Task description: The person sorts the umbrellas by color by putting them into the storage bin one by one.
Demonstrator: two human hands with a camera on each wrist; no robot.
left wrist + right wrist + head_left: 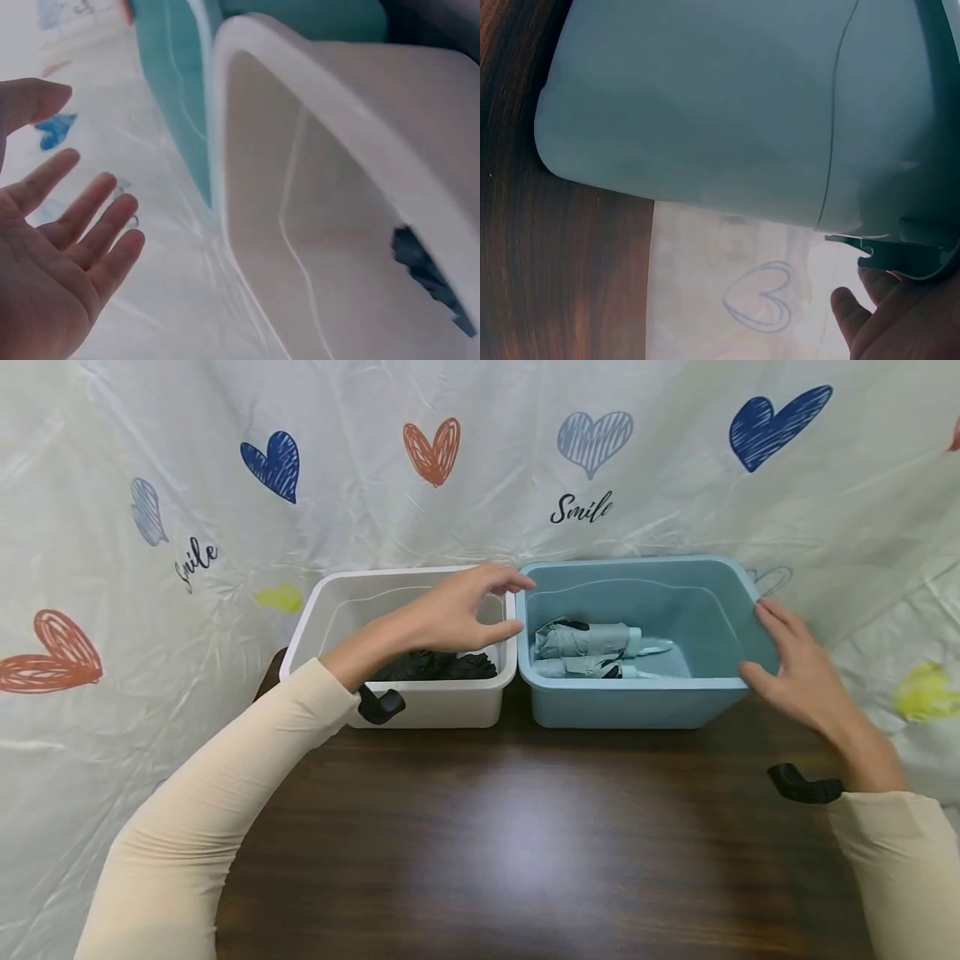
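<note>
In the head view my left hand hovers over the white bin, its fingertips near the rim shared with the blue bin. Its fingers are spread and hold nothing, as the left wrist view confirms. Dark crumpled fabric bundles lie inside the white bin, partly hidden by my left arm. My right hand rests at the right end of the blue bin's rim, its thumb on the front corner and its fingers fairly straight along the outside. Pale teal folded umbrellas lie at the left inside the blue bin.
Both bins stand side by side at the back of a dark wooden table. Behind them hangs a white sheet printed with hearts and the word Smile. Black wrist-worn devices sit at the left wrist and the right wrist.
</note>
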